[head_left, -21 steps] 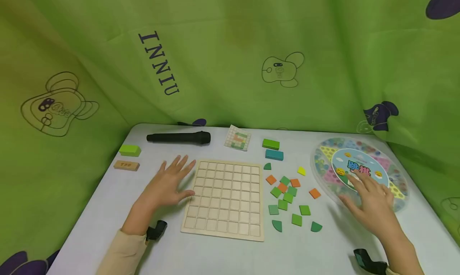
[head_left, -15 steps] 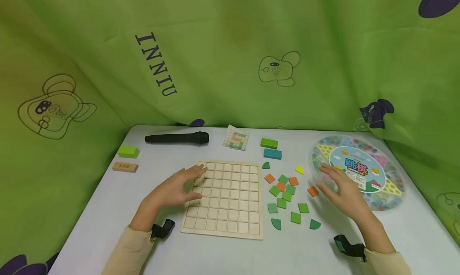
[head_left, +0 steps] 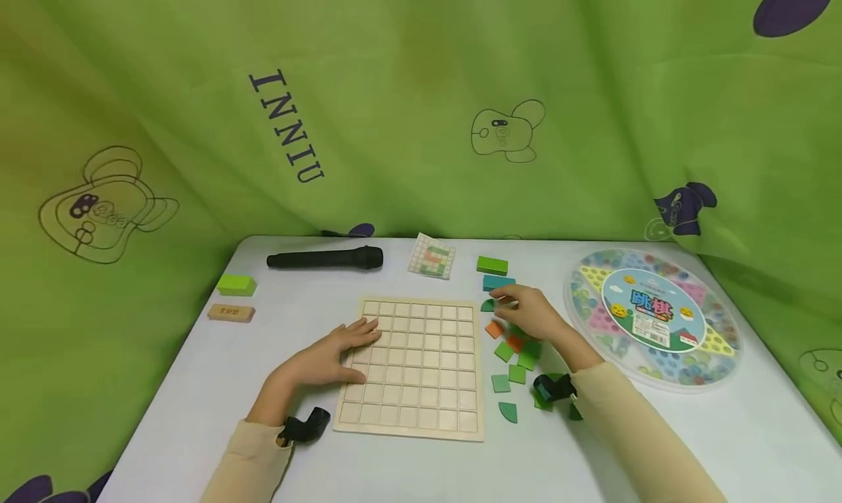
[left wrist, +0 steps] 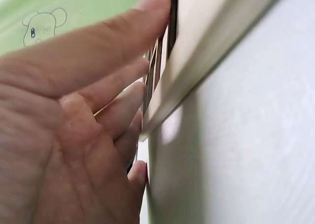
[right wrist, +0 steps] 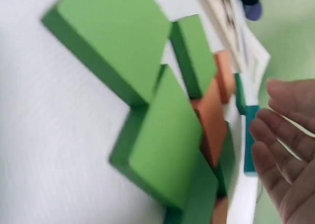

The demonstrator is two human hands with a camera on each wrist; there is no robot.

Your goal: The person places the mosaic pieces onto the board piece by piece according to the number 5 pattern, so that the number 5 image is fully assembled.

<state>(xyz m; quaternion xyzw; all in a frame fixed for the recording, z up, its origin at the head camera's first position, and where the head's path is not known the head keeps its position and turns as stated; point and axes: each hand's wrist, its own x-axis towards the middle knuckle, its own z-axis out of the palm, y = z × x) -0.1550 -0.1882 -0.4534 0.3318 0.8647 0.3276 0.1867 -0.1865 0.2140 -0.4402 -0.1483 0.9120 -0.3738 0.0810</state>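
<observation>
A pale wooden grid board point(head_left: 414, 371) lies flat in the middle of the table. Over its left edge my left hand point(head_left: 325, 358) is spread, thumb and fingertips on or just at the board. In the left wrist view the thumb point(left wrist: 123, 37) reaches the board's rim. To the right of the board my right hand point(head_left: 531, 313) hovers above loose green and orange tiles, fingers slightly bent and nothing visible between them. Its fingertips are nearest a dark green quarter-round tile point(head_left: 487, 305) and a teal block point(head_left: 498, 282). The hand and forearm hide several tiles.
A round marble game box point(head_left: 687, 284) lies at the right. Along the back are a black microphone point(head_left: 325, 259), a small pattern card point(head_left: 432, 257) and a green block point(head_left: 492, 265). At the left lie a light green block point(head_left: 236, 285) and a wooden block point(head_left: 231, 312).
My right hand has moved left from the marble game box to above the tiles. My left hand has shifted slightly right onto the board's edge, its fingers closer together.
</observation>
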